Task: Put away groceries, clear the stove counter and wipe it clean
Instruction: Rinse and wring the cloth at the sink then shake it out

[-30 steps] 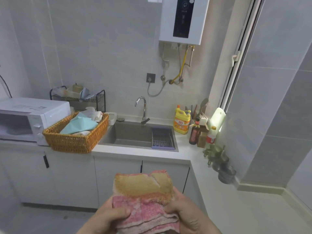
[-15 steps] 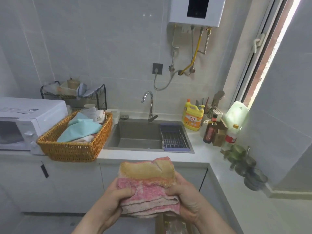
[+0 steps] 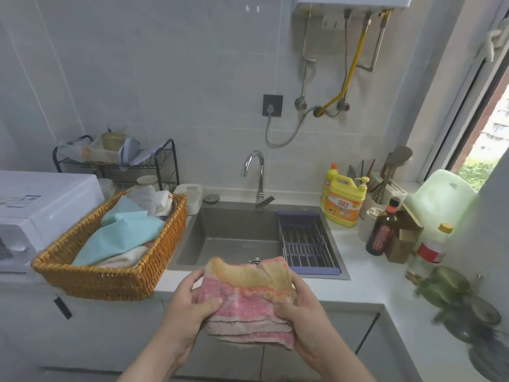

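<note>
Nearest the camera, the left hand [image 3: 190,307] and the right hand [image 3: 305,312] grip a folded pink and tan cloth [image 3: 248,304] between them, one on each side. The thumbs press on its top face and the fingers curl round under its edges, so both sets of fingers are closed on the cloth. It is held in the air just in front of the near edge of the white table [image 3: 371,288], roughly in line with the sink [image 3: 234,230]. On the table to the left a wicker basket [image 3: 110,279] holds a teal cloth [image 3: 124,232] and some pale ones, with a white microwave [image 3: 41,205] beside it at the far left. A dark slatted drain rack [image 3: 305,238] lies across the right part of the sink. Further right stand a dark bottle [image 3: 382,230] and a yellow-capped bottle [image 3: 433,246]. Behind the sink rises a chrome faucet [image 3: 256,172], with a yellow detergent bottle [image 3: 343,199] to its right. At far left a black wire rack [image 3: 165,161] stands against the tiled wall.
</note>
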Demonstrator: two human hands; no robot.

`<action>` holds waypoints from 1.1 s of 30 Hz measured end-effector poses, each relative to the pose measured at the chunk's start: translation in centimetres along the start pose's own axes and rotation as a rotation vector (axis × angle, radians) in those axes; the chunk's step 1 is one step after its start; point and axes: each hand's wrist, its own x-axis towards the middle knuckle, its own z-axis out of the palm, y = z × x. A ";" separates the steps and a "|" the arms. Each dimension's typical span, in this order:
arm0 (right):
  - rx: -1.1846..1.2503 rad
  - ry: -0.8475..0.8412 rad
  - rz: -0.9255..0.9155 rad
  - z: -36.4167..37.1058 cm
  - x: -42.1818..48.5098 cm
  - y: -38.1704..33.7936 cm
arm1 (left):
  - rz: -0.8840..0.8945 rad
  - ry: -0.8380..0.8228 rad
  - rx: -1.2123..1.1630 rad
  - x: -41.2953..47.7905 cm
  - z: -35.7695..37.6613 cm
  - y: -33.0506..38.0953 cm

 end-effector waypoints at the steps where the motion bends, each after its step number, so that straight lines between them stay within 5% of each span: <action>1: -0.030 0.013 -0.018 -0.1 1.2 -0.5 | 0.011 0.007 0.020 1.2 0.0 0.3; 18: -0.259 0.112 -0.059 -0.4 17.5 -3.2 | -0.038 -0.064 0.004 17.3 -2.6 2.6; 26: -0.260 0.178 0.018 -0.9 29.0 -4.0 | -0.523 -0.085 -0.408 29.3 -3.5 2.6; 33: -0.344 0.349 0.082 -1.9 36.9 -4.3 | -0.606 -0.053 -0.414 38.0 -3.0 1.3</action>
